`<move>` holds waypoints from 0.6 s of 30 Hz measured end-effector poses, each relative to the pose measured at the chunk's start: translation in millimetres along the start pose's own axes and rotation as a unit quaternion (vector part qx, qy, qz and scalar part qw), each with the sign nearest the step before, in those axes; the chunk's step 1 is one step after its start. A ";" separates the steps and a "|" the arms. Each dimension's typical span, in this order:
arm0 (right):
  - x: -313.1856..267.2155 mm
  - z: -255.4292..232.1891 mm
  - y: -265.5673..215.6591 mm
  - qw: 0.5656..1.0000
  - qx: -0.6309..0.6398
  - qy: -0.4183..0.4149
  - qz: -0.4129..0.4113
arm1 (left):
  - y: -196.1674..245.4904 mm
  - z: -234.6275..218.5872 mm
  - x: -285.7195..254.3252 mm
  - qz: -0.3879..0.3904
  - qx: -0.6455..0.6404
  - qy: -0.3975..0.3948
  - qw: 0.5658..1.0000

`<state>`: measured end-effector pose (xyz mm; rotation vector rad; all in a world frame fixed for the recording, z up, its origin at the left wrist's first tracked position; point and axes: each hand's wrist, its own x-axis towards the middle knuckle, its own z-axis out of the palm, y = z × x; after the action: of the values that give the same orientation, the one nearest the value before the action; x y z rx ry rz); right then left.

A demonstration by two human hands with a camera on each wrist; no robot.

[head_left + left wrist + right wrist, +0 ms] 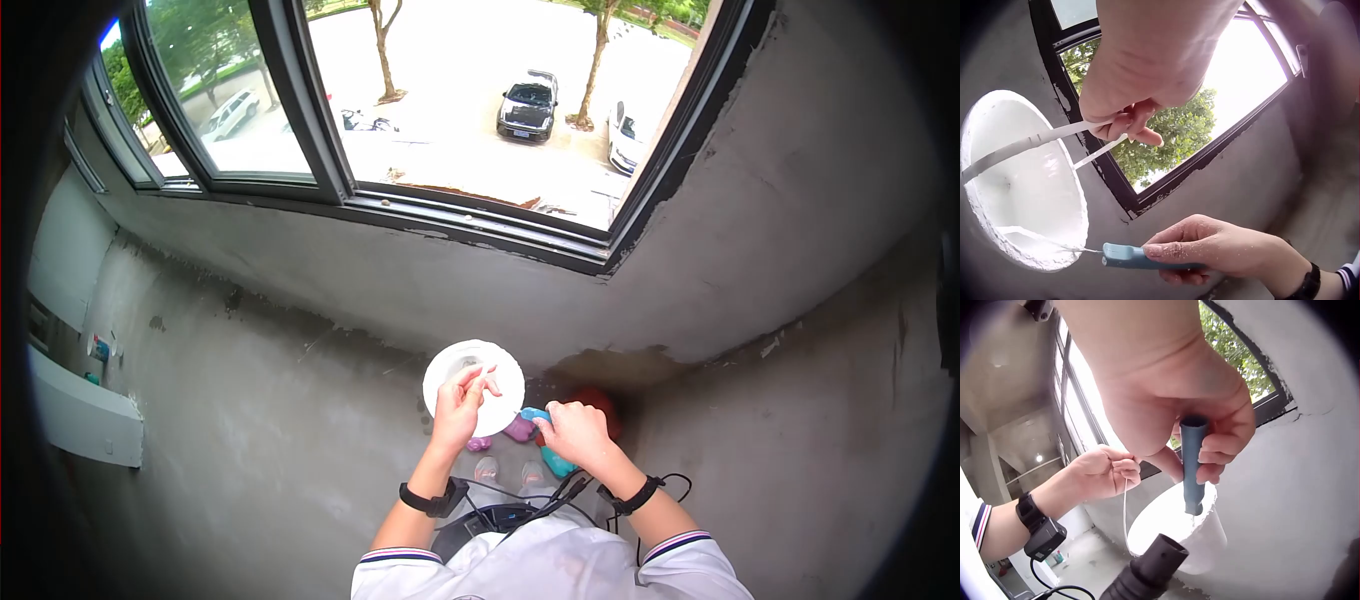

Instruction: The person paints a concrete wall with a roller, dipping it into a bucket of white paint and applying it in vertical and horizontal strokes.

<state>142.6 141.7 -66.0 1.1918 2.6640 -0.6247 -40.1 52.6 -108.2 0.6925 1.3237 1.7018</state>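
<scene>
Bucket (pixel 1029 187) hangs over grey floor (pixel 230 380) by window (pixel 305 100); left grip (pixel 463 402) holds strap (pixel 1029 145), right grip (pixel 580 432) blue tool (pixel 1138 257).

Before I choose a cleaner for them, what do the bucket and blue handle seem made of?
Bucket: probably plastic, smooth and slightly glossy inside, as its pale reflections suggest. Blue handle: likely plastic, fairly matt; even colour and hollow end suggest it, though painted metal is possible.

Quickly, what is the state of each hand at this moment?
Left hand: closed, holding the white handle of the bucket.
Right hand: closed, holding the blue-handled tool.
</scene>
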 end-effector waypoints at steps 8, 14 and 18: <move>11.6 -1.7 34.3 0.999 0.034 0.008 0.021 | 10.3 17.3 18.9 -0.001 0.065 -0.001 0.998; 8.3 -3.1 32.0 0.930 -0.201 0.287 -0.114 | 6.9 29.5 35.0 -0.004 0.133 -0.015 0.991; 10.3 -24.3 35.2 0.882 -0.221 0.381 -0.169 | 1.5 40.7 43.3 0.032 0.188 -0.016 0.981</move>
<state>162.5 180.2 -58.2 0.9614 3.4020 0.5545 -28.0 110.0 -98.2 0.9814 1.6363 1.4946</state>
